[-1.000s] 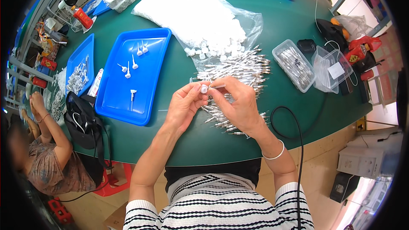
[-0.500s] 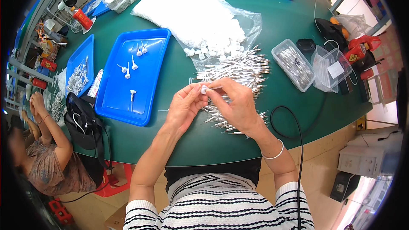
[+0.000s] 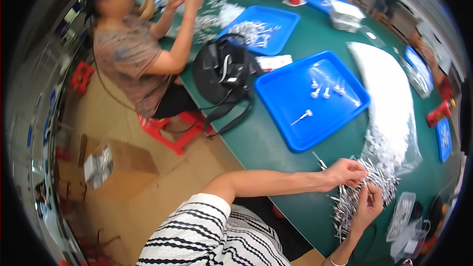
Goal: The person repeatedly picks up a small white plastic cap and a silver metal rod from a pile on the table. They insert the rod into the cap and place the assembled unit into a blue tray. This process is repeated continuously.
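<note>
My left hand [image 3: 346, 174] and my right hand [image 3: 369, 206] meet fingertip to fingertip, both closed in a pinch. Between them is a small white plastic cap [image 3: 363, 183], mostly covered by the fingers and blurred. Directly under the hands spreads a pile of slim metal rods [image 3: 343, 209]. Just beyond it, white caps [image 3: 382, 150] spill from the mouth of a large clear bag [image 3: 389, 83] full of white pieces. Left of the bag lies a blue tray [image 3: 288, 130], holding several white-capped rods [image 3: 315, 92] set apart from one another.
A black bag [image 3: 217, 71] sits at the table's edge, beside a co-worker [image 3: 133, 59] on a red stool [image 3: 172, 130]. Another blue tray [image 3: 283, 37] holds capped parts. Clear plastic boxes [image 3: 401, 214] stand right of the rods. On the floor is an opened carton [image 3: 128, 170].
The view has swung left, so the table and my hands appear farther right, and more of the co-worker and floor shows. My hands still pinch together over the rods.
</note>
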The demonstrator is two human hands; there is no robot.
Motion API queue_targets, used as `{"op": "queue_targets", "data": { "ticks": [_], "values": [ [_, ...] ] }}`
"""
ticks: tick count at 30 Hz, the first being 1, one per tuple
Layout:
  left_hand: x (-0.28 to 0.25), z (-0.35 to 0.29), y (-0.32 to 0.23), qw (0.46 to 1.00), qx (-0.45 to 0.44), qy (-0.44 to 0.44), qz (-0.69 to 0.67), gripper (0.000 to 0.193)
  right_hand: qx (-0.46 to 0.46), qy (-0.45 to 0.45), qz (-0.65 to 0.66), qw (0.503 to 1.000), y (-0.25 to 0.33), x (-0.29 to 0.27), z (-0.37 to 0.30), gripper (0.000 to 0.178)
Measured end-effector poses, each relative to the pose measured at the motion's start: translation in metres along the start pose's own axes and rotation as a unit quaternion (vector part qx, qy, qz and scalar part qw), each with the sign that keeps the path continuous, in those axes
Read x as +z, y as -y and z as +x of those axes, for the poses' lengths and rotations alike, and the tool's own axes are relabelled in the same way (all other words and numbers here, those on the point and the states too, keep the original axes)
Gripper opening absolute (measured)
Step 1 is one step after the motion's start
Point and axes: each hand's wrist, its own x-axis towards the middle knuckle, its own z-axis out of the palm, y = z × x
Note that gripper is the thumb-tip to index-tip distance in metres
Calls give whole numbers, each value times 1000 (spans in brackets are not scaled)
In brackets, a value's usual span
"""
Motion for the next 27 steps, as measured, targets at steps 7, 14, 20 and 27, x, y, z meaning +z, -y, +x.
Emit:
{"op": "queue_targets", "data": {
  "ticks": [7, 14, 20, 27],
  "values": [
    [-2, -6, -5, 992, 109, -31, 61, 25, 91, 32, -4, 995, 11, 8, 4, 6],
    [4, -12, -13, 968, 153, -37, 195, 24, 2, 50, -105, 993, 9, 7, 5, 8],
    [4, -11, -10, 970, 178, -17, 165, 18, -90, 20, -162, 983, 27, 9, 15, 5],
    [11, -15, -12, 983, 118, -2, 143, 22, -65, 42, -57, 995, 13, -3, 13, 7]
  ]
}}
